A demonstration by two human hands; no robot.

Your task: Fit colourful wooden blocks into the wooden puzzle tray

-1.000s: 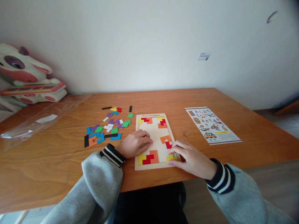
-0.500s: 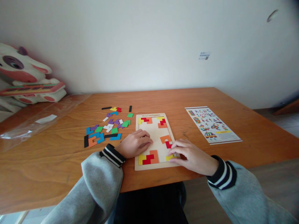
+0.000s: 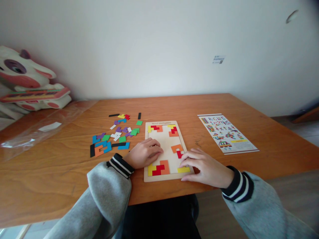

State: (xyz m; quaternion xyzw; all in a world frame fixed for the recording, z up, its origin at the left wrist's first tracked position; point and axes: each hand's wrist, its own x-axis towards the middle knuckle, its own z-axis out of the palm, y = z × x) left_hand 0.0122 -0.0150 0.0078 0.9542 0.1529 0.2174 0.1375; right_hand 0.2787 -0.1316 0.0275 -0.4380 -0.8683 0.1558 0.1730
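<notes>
The pale wooden puzzle board (image 3: 165,177) lies in front of me with coloured pieces in its corners. My left hand (image 3: 146,152) rests over its left edge, fingers stretched loosely inward, holding nothing. Around the board's near right corner my right hand (image 3: 203,167) has its thumb and fingers apart. Between them a yellow piece (image 3: 183,170) lies flat in that corner. A red piece (image 3: 179,154) and an orange piece (image 3: 176,148) sit above it, the red one partly near my fingertips. At the near left corner, yellow, red (image 3: 158,170) and orange (image 3: 164,167) pieces fit together.
Left of the board lie several loose pieces, among them a green piece (image 3: 122,139) and a black bar (image 3: 118,144). A printed pattern sheet (image 3: 228,134) is on the right. A clear plastic bag (image 3: 50,126) and a cow-shaped toy keyboard (image 3: 35,96) stand far left.
My right thumb and fingers have spread apart, the thumb moving down toward the board's near edge. More of the yellow piece shows in the corner. My left hand has stayed still.
</notes>
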